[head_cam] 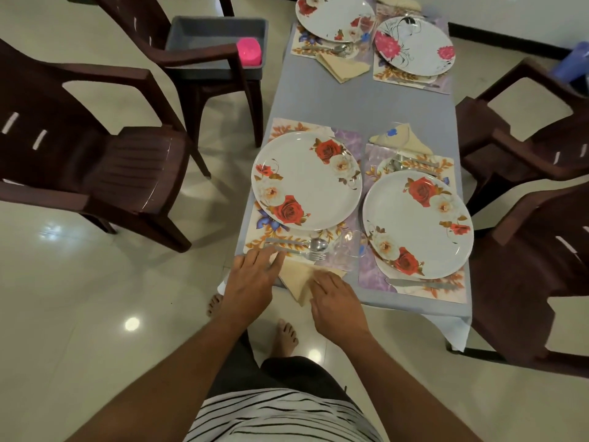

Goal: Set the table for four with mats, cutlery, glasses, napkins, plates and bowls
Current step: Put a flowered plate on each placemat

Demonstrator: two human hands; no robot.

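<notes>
A folded beige napkin [298,280] lies at the table's near left corner, its tip hanging over the edge. My left hand [253,277] rests flat on its left side and my right hand [334,296] lies flat on its right side. Just beyond are a spoon [314,244] and a fork [310,255] on a floral mat [345,138], under a rose plate [306,180]. A clear glass [349,247] stands beside the cutlery. A second rose plate [417,223] sits on the near right mat, with a knife [420,283] in front of it.
The far end holds a rose plate [333,15], a pink-flower plate [414,46] and a napkin [342,67]. Another napkin [403,138] lies at mid right. Brown plastic chairs [95,173] flank the grey table [366,103]. A grey tub [216,36] with a pink object sits on one chair.
</notes>
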